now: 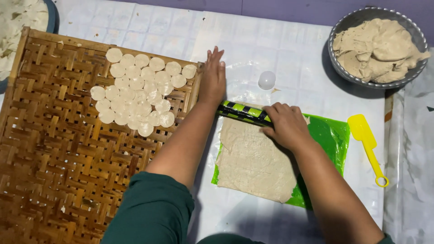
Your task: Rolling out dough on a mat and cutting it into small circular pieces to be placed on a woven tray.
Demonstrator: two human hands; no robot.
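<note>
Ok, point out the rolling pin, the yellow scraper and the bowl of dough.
rolling pin (242,111), head view, striped middle between the hands.
yellow scraper (360,128), head view, on its flat blade.
bowl of dough (340,25), head view, on the metal rim.

Left hand (213,77) flat, right hand (286,125) curled.

A person's right hand (285,124) and left hand (213,77) press a green-and-black striped rolling pin (244,112) across a flattened sheet of dough (253,162) lying on a green plastic sheet (332,135). Cut dough rounds (138,90) lie clustered on a woven bamboo tray (58,171) at left. A metal bowl (413,34) of dough, a yellow spatula (367,140) and a small clear cap (266,80) rest nearby.
</note>
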